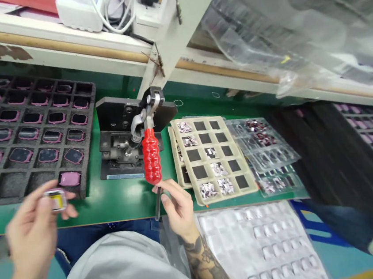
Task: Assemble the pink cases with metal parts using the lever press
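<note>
My left hand [32, 226] holds a small rounded part with a yellow inner face [56, 200] just in front of the black foam tray [86, 136], whose pockets hold several pink-rimmed parts. My right hand [176, 205] grips a thin dark tool [158, 204] that points down over the table's front edge. It sits just below the red handle [151, 156] of a black toggle press fixture [122, 137].
A beige tray [213, 156] with small shiny pieces lies right of the fixture. Clear blister trays [263, 147] lie beyond it, and another [261, 247] rests near my lap. A dark tray with purple parts [372, 133] is at far right. Plastic bags [294, 26] hang above.
</note>
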The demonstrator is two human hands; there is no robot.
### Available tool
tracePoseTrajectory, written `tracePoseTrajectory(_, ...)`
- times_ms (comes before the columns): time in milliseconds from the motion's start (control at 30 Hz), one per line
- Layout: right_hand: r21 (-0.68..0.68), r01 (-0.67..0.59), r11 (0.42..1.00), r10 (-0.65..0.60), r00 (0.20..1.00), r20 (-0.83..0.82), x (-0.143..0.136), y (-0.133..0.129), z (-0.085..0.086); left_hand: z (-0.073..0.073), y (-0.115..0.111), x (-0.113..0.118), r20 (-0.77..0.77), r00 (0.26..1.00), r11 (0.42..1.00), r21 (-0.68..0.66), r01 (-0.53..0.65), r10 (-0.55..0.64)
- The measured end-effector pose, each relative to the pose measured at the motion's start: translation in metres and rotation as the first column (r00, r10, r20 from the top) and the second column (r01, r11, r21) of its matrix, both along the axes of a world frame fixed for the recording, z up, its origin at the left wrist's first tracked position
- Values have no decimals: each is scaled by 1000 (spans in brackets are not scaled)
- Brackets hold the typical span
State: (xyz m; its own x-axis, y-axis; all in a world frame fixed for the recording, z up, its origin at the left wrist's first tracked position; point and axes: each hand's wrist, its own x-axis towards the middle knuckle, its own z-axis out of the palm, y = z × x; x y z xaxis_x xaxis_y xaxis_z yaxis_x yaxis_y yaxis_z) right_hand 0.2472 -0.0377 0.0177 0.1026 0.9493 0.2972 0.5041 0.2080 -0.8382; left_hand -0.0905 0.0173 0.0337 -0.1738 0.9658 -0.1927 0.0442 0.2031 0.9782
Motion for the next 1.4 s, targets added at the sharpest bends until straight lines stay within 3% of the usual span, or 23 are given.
tracePoseTrajectory(100,144,-49,988,70,987,-145,-11,6,6,3,-7,63,399,908,965,-165,206,-126)
tracePoseTrajectory(167,219,20,976,21,983,-184,-22,13,9,0,-6,91,475,862,951,-145,273,-175)
tracePoseTrajectory(267,301,52,952,27,967,-255,-39,21,12,-6,-4,110,432,880,966,-68,248,-196)
tracePoseTrajectory(333,310,59,949,35,956,-291,-47,24,14,-8,-5,113,389,902,974,-51,223,-186)
tracePoseTrajectory(500,169,72,983,-20,956,-291,-62,29,13,-6,-4,110,352,920,980,-33,194,-170)
tracePoseTrajectory(633,170,3,985,47,957,-285,-67,29,6,-7,-5,107,345,920,978,-25,206,-185)
tracePoseTrajectory(867,124,36,992,1,958,-286,-70,33,-2,-10,-8,105,351,909,971,0,238,-223)
tracePoseTrajectory(1000,-83,-21,996,-26,851,-524,-70,37,0,-10,-7,104,358,903,968,9,251,-238)
tracePoseTrajectory(1100,-67,-147,987,73,775,-628,-66,32,1,-10,-6,104,358,906,972,23,232,-225)
tracePoseTrajectory(1167,34,-63,997,71,812,-579,-62,27,1,-10,-6,104,366,906,976,26,218,-213)
tracePoseTrajectory(1233,111,104,988,-32,854,-519,-59,23,-1,-8,-5,106,381,901,977,29,210,-205)
tracePoseTrajectory(1300,83,199,977,-133,860,-492,-57,22,-4,-6,-5,109,407,890,977,38,211,-208)
tracePoseTrajectory(1400,-35,155,987,-150,838,-525,-55,24,-7,-4,-3,112,493,845,974,29,223,-208)
